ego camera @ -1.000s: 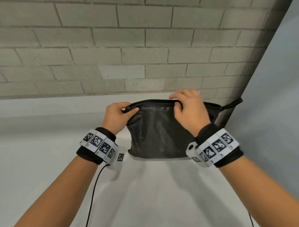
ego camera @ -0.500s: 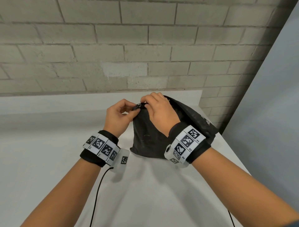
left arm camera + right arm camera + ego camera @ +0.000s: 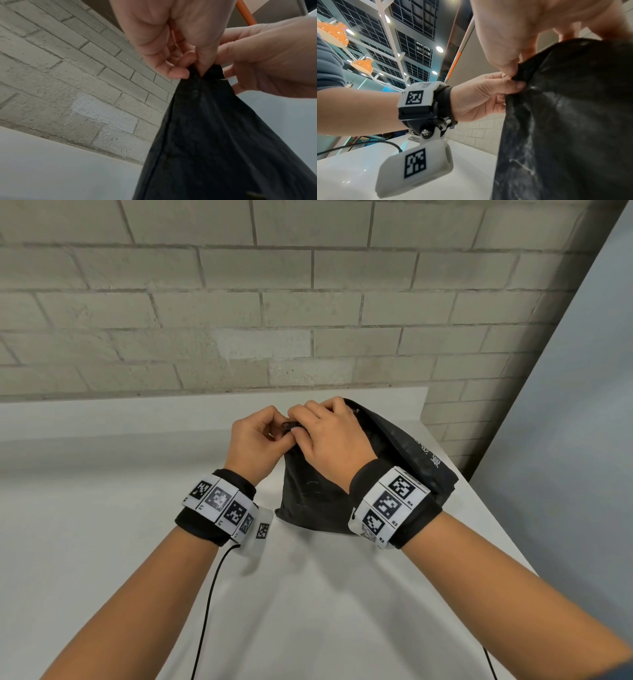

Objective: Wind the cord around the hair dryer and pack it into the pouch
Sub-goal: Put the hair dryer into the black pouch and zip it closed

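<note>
- Head view: black pouch stands upright on the white tabletop, near its far right corner. Left hand and right hand meet at the pouch's top left end, fingers of both curled in a pinch around a small dark zipper pull. Pale print on the pouch's right side panel; too small and skewed to read.
- Head view: each wrist carries a black strap with white blocks of square black-and-white code tags; right-wrist blocks are marked R2, R3, R4. A thin black cable runs from the left wrist unit toward the near edge of the tabletop.
- Head view, room: pale grey brick wall behind the far edge; plain grey panel off the right edge.
- Left wrist view: thumb and fingers of the left hand grasp the gathered top of the pouch; the right hand is touching the same spot from the right. Brick wall behind, white tabletop below.
- Right wrist view: left hand pinches the pouch edge, right hand's thumb pressing just above. The fabric shows whitish scuff streaks. Background: gridded ceiling with round lights, orange lamps.
- Hair dryer and cord: not visible in any view.
</note>
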The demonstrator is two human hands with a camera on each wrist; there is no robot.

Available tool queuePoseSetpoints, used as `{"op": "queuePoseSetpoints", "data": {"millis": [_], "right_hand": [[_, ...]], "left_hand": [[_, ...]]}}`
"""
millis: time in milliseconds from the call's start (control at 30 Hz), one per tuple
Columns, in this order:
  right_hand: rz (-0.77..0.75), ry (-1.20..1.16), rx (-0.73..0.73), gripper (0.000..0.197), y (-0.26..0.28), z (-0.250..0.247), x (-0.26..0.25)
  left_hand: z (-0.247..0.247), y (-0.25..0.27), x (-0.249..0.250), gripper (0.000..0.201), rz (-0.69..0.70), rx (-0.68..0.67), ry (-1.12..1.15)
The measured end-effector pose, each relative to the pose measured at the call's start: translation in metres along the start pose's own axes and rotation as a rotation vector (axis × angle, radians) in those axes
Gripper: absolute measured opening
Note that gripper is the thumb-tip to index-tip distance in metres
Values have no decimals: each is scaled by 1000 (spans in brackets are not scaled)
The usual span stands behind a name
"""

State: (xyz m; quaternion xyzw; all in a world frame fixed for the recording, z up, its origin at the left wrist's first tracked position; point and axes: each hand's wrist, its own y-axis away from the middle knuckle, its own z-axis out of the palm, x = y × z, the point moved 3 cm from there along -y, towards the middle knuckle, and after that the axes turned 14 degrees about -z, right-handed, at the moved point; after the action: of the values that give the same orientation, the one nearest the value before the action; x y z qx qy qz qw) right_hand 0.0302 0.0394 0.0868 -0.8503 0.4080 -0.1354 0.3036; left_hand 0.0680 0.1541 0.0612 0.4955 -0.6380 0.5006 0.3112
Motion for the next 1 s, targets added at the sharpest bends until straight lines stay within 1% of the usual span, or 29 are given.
{"op": "queuePoseSetpoints", "data": {"millis": [67, 133, 267, 367, 433, 533, 600, 633, 733, 867, 933, 1000], "right_hand": [[29, -20, -4, 28, -1, -2, 1], [44, -45, -19, 22, -2, -3, 1], [102, -134, -13, 16, -2, -7, 1], [134, -170, 27, 15, -2, -10, -1], [147, -163, 40, 15, -1, -12, -1], [220, -161, 77, 14, 2, -20, 11], [292, -145, 92, 14, 7, -25, 27], [322, -120, 87, 15, 12, -27, 36], [398, -27, 28, 16, 31, -32, 63], [532, 52, -84, 15, 65, -34, 101], [623, 106, -144, 17, 85, -35, 121], [756, 160, -241, 18, 111, -37, 141]], "left_hand": [[1, 0, 0, 35, 24, 12, -9], [3, 1, 2, 26, 57, 8, -20], [6, 6, 5, 9, 158, -53, -93], [6, 6, 4, 22, 221, -52, -174], [4, 5, 2, 19, 220, -40, -177], [0, 1, -2, 10, 161, -25, -115], [-1, -1, -3, 11, 118, -35, -66], [0, -1, -4, 15, 99, -39, -59], [0, -4, -5, 28, 68, -30, -43], [2, -6, -7, 30, 51, -13, -20], [2, -7, -8, 29, 46, -12, -20], [1, -9, -10, 29, 39, -3, -21]]}}
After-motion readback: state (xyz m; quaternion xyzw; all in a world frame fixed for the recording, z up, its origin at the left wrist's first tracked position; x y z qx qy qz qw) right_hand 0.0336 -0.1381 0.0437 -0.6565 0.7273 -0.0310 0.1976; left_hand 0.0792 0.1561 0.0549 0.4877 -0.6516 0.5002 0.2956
